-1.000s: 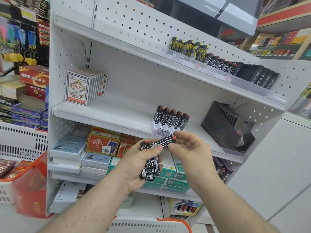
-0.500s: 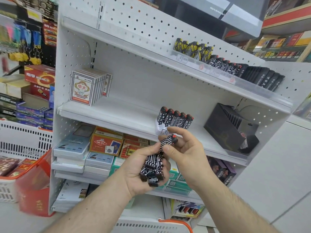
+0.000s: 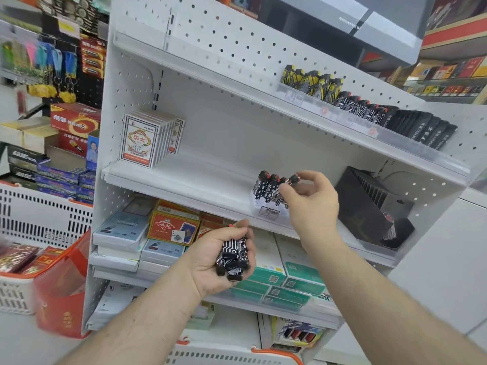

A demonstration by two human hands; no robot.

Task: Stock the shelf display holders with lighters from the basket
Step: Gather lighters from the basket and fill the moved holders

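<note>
My left hand (image 3: 216, 262) is closed around a bunch of black-and-white patterned lighters (image 3: 233, 256), held below the middle shelf. My right hand (image 3: 311, 204) is raised to the clear display holder (image 3: 266, 210) on the middle shelf (image 3: 184, 180). Its fingertips pinch one lighter (image 3: 292, 179) at the right end of the row of lighters standing (image 3: 266, 187) in that holder. Part of the row is hidden behind my right hand. The top shelf carries another row of lighters (image 3: 363, 106) behind a clear rail.
A black empty display holder (image 3: 369, 204) sits on the middle shelf to the right. Card packs (image 3: 147, 138) stand at its left end. Boxes fill the lower shelves. A white basket with an orange rim (image 3: 237, 356) is at the bottom, another (image 3: 23, 280) at left.
My right hand took one lighter from the bunch in my left hand and carried it up and right to the holder on the middle shelf. The left hand lowered slightly.
</note>
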